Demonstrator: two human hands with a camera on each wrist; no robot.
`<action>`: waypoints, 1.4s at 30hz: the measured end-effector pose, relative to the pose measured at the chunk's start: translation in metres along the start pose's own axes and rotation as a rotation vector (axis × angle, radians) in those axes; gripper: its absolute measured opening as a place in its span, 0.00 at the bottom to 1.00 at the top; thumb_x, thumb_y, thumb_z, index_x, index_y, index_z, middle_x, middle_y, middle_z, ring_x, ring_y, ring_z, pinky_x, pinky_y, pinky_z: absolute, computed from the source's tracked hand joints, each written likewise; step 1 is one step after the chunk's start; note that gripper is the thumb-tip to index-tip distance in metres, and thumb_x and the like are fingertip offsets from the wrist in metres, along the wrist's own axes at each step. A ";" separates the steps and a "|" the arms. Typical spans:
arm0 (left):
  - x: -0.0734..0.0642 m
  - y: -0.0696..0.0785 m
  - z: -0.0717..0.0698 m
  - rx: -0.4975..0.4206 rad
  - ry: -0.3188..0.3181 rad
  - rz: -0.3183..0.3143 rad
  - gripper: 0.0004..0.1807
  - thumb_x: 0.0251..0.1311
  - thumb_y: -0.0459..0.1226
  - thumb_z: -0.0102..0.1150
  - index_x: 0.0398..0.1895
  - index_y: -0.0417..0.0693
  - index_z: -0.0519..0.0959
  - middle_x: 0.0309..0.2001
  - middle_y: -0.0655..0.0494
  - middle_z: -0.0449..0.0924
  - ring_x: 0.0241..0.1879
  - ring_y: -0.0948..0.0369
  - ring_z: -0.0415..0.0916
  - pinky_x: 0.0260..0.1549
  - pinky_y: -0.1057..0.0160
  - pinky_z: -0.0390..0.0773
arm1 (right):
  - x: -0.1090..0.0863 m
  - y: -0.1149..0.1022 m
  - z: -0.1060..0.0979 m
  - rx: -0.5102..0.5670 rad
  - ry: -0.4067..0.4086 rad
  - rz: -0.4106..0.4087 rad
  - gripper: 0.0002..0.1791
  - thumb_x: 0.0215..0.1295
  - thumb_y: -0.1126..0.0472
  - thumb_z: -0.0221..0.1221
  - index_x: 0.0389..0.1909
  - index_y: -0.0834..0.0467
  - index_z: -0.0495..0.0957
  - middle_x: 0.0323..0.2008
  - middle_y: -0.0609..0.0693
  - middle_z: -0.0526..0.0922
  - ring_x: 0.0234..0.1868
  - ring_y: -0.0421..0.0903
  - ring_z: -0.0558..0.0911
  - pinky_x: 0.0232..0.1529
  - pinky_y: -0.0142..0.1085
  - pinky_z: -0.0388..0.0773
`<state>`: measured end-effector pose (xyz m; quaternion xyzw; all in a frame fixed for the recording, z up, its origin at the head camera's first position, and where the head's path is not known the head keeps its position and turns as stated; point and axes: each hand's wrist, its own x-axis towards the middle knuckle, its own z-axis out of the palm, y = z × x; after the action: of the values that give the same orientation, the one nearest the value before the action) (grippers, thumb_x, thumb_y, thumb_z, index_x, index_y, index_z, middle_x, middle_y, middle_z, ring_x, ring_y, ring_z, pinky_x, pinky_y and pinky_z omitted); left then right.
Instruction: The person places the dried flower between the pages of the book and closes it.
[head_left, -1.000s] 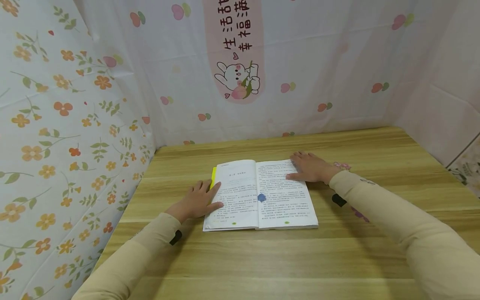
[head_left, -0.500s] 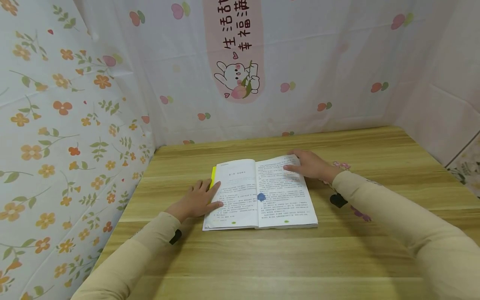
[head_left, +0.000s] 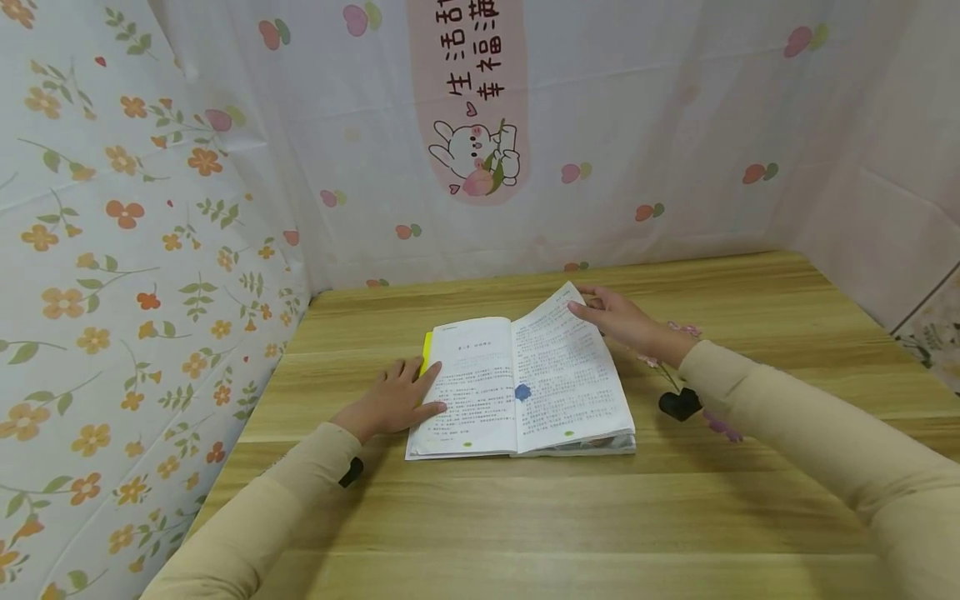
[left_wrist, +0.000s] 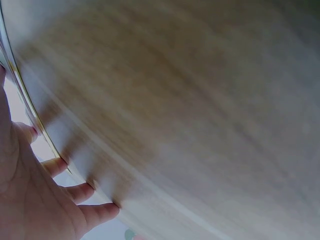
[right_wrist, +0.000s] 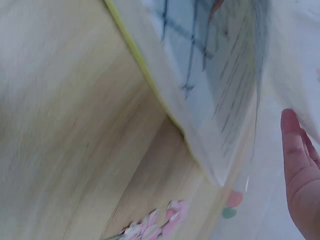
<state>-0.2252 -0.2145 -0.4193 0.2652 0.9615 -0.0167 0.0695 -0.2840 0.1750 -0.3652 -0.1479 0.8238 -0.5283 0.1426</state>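
Observation:
An open book (head_left: 480, 392) with printed pages and a blue mark near its fold lies on the wooden table. My left hand (head_left: 397, 400) rests along its left side, fingers spread and thumb over the left page. In the left wrist view, the fingertips of my left hand (left_wrist: 50, 190) reach past the book's edge to the tabletop. At the upper right corner, my right hand (head_left: 618, 317) pinches a lifted page (head_left: 566, 358), thumb on the printed side. The right wrist view shows a picture page (right_wrist: 200, 65) beneath the raised sheet, beside my right hand (right_wrist: 302, 170).
Pink flowers (right_wrist: 155, 222) and a dark heart-shaped patch (head_left: 678, 404) appear on the table right of the book. Another dark patch (head_left: 351, 472) shows below the left wrist. A patterned white curtain (head_left: 637, 125) hangs behind the table (head_left: 480, 525), with a floral one (head_left: 135, 250) at left.
My right hand has gone from lying flat on the right page to pinching its upper corner. The page has lifted and bends up toward the left. My left hand has stayed put.

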 end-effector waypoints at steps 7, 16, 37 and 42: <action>-0.001 0.000 -0.001 0.001 0.004 0.009 0.42 0.69 0.62 0.42 0.77 0.46 0.52 0.70 0.34 0.53 0.65 0.36 0.55 0.54 0.34 0.63 | -0.008 -0.011 0.009 0.151 -0.057 -0.004 0.41 0.75 0.39 0.41 0.74 0.65 0.49 0.64 0.66 0.66 0.64 0.61 0.69 0.59 0.53 0.68; 0.001 -0.001 -0.001 0.008 -0.008 0.001 0.43 0.68 0.63 0.40 0.77 0.48 0.51 0.70 0.35 0.53 0.66 0.37 0.55 0.55 0.35 0.63 | -0.013 -0.022 0.040 0.297 -0.193 -0.074 0.42 0.76 0.37 0.29 0.74 0.67 0.51 0.63 0.69 0.68 0.54 0.53 0.78 0.49 0.41 0.78; 0.001 -0.001 -0.001 0.017 -0.035 -0.014 0.39 0.71 0.56 0.45 0.76 0.44 0.54 0.71 0.36 0.50 0.68 0.36 0.51 0.57 0.34 0.61 | -0.027 -0.017 0.108 -0.369 -0.337 -0.331 0.43 0.62 0.49 0.66 0.74 0.51 0.59 0.75 0.52 0.52 0.74 0.50 0.53 0.68 0.47 0.55; -0.001 -0.005 -0.002 0.009 -0.025 0.013 0.34 0.72 0.50 0.47 0.74 0.41 0.57 0.72 0.35 0.49 0.68 0.36 0.51 0.58 0.34 0.61 | -0.028 -0.017 0.115 -0.444 -0.376 -0.373 0.41 0.63 0.52 0.65 0.74 0.53 0.59 0.75 0.53 0.52 0.74 0.49 0.51 0.69 0.46 0.53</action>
<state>-0.2267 -0.2193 -0.4174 0.2714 0.9588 -0.0240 0.0806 -0.2119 0.0839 -0.3938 -0.4183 0.8367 -0.3166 0.1573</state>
